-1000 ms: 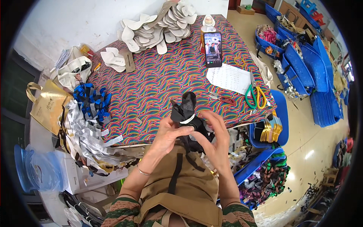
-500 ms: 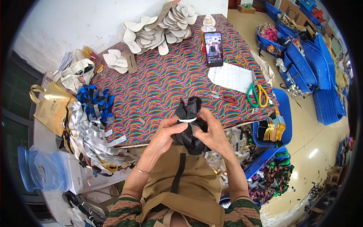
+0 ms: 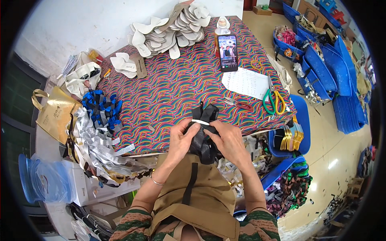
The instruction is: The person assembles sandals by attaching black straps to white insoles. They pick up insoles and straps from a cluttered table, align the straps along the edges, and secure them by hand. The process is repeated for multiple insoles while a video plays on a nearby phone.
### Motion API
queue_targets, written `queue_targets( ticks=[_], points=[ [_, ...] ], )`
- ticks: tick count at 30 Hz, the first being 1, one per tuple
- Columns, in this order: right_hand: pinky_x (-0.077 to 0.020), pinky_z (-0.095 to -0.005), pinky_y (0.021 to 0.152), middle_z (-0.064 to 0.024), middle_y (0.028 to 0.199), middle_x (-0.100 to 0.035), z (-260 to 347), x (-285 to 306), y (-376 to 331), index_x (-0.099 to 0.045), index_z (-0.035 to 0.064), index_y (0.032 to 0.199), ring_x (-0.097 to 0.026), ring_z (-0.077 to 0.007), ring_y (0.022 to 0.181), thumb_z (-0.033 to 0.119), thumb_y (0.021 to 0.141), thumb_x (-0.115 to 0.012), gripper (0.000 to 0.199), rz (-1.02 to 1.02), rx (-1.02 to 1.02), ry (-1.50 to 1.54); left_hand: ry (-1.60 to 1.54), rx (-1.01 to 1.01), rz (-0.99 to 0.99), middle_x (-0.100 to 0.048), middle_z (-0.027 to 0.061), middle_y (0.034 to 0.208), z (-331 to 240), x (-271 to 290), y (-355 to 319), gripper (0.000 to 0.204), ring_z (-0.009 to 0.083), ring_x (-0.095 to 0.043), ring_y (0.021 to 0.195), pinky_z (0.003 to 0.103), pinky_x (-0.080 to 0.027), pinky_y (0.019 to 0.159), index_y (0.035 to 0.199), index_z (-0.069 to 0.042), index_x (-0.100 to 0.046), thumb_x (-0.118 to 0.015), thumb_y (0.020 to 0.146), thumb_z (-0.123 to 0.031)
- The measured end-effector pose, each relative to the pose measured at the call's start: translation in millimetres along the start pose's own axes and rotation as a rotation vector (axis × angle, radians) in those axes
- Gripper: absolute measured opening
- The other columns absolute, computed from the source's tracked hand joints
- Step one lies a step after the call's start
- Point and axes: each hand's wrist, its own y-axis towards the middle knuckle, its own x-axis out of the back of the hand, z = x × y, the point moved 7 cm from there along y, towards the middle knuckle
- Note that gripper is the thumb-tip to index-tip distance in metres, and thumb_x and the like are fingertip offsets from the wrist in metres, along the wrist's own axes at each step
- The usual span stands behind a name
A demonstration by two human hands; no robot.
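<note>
Between my two hands is a bundle of black fabric strips [image 3: 202,146], held just over the table's near edge. A narrow white band [image 3: 200,121] crosses the upper part of the bundle. My left hand [image 3: 181,135] is closed on its left side, with the thumb pressed by the band's left end. From the right, my right hand [image 3: 228,140] grips the bundle, thumb and fingers close to the band's other end. Some fingertips are hidden behind the black strips. Beyond the hands lie red-handled snips [image 3: 242,106] and scissors with green and yellow handles [image 3: 274,101].
A phone [image 3: 228,53] leans on a bottle [image 3: 222,27] at the back of the patterned table [image 3: 161,100]. White insole-shaped pieces [image 3: 173,34] are piled against the wall. Silver strips [image 3: 94,138] hang at the left edge. Blue bins [image 3: 307,124] stand on the right.
My right hand has turned, its back now facing up more, and its fingers have come nearer the white band. The band looks straighter and more tilted, and the black strips have shifted slightly.
</note>
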Motion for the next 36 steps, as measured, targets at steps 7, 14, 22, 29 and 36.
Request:
queue_targets(
  ticks=[7, 14, 22, 29, 36],
  points=[
    [-0.0443, -0.0456, 0.059, -0.0148, 0.069, -0.056, 22, -13, -24, -0.057, 0.0024, 0.095, -0.058, -0.0346, 0.065, 0.001, 0.068, -0.073, 0.032, 0.001, 0.048, -0.160, 0.303, -0.236, -0.282, -0.051, -0.0047, 0.066, -7, 9, 6, 0.021, 0.0038, -0.038, 0.063, 0.025, -0.032, 0.053, 0.089, 0.004, -0.066, -0.062, 0.095, -0.016],
    [-0.0438, -0.0446, 0.056, -0.0139, 0.067, -0.057, 33, 2, -45, -0.061, 0.0019, 0.091, -0.058, -0.0339, 0.062, 0.002, 0.076, -0.069, 0.018, 0.009, 0.060, -0.042, 0.282, -0.255, -0.292, -0.046, -0.0041, 0.063, -10, 12, 18, 0.027, 0.0048, -0.036, 0.061, 0.027, -0.029, 0.052, 0.084, 0.002, -0.063, -0.064, 0.095, -0.022],
    [-0.0409, -0.0342, 0.051, -0.0068, 0.060, -0.057, 25, 14, -58, -0.065, 0.0003, 0.083, -0.053, -0.0210, 0.052, 0.011, 0.088, -0.067, 0.012, 0.127, -0.111, 0.332, 0.231, -0.242, -0.301, -0.043, -0.0054, 0.062, -10, 17, 15, 0.028, 0.0044, -0.034, 0.061, 0.026, -0.027, 0.052, 0.079, 0.000, -0.059, -0.062, 0.096, -0.021],
    [-0.0344, -0.0210, 0.047, -0.0092, 0.082, -0.068, -25, -6, -58, -0.070, -0.0052, 0.092, -0.047, -0.0058, 0.054, 0.019, 0.092, -0.065, 0.024, 0.243, -0.591, 1.285, -0.444, -0.042, 0.051, -0.070, 0.0105, 0.096, -21, -18, -3, 0.028, 0.0186, -0.067, 0.092, 0.031, -0.054, 0.081, 0.117, 0.001, -0.060, -0.058, 0.098, -0.019],
    [-0.0339, -0.0216, 0.048, -0.0044, 0.076, -0.064, -25, -15, -60, -0.069, -0.0047, 0.092, -0.046, -0.0056, 0.056, 0.018, 0.092, -0.066, 0.023, 0.271, -0.561, 1.227, -0.513, 0.063, 0.058, -0.069, 0.0132, 0.096, -2, -6, 4, 0.031, 0.0224, -0.069, 0.087, 0.035, -0.058, 0.079, 0.118, -0.001, -0.059, -0.058, 0.098, -0.024]
  ],
)
